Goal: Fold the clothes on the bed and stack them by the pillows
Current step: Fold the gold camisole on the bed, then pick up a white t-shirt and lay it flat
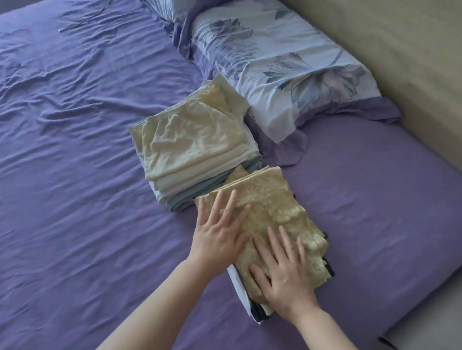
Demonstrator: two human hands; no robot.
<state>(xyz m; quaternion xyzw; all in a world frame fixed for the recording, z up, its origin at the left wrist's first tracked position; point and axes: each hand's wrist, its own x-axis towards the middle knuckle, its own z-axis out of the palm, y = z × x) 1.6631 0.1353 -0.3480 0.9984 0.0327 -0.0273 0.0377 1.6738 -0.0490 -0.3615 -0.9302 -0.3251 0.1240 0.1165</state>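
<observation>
Both flat, spread hands, left hand (pixel 218 236) and right hand (pixel 285 275), press a folded pale-yellow lace garment (pixel 273 215) atop the nearer stack, wide wrinkled purple bedsheet (pixel 67 180) lying bare to the left.

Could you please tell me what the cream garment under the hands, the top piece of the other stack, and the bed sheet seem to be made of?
The cream garment looks like lace: a raised floral pattern and scalloped edges show. The top piece of the other stack seems a thin, smooth knit or silky fabric, judging by its soft creases and slight sheen. The purple bed sheet looks like matte woven cotton or a blend, finely wrinkled.
</observation>
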